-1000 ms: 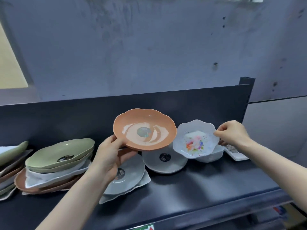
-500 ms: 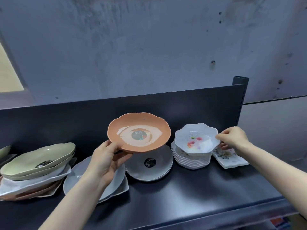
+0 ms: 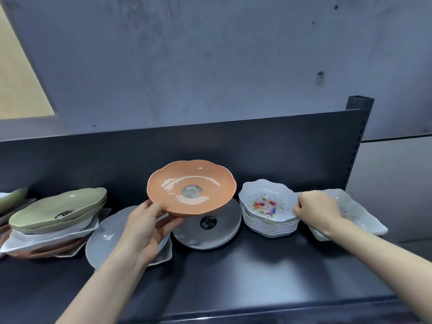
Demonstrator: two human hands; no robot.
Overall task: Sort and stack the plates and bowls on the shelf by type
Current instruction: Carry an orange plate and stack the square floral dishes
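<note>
1. Left hand (image 3: pixel 145 228) pinches the orange bowl (image 3: pixel 191 188) at its near rim, thumb on top, fingers under. The bowl hangs over the grey plates (image 3: pixel 217 232), mid-shelf.
2. Right hand (image 3: pixel 315 211) curls on the right rim of the top floral bowl (image 3: pixel 268 206), which is nested on its stack.
3. Judgement: stiff, glossy, probably light. Slippery, and a one-sided grip invites tilt.
4. Safer hold: rim plus fingers under the base.

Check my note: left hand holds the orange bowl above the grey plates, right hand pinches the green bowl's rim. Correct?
Not quite. In the head view the right hand pinches the rim of the flowered bowl, not the green bowl. The left hand does hold the orange bowl above the grey plates.
</note>
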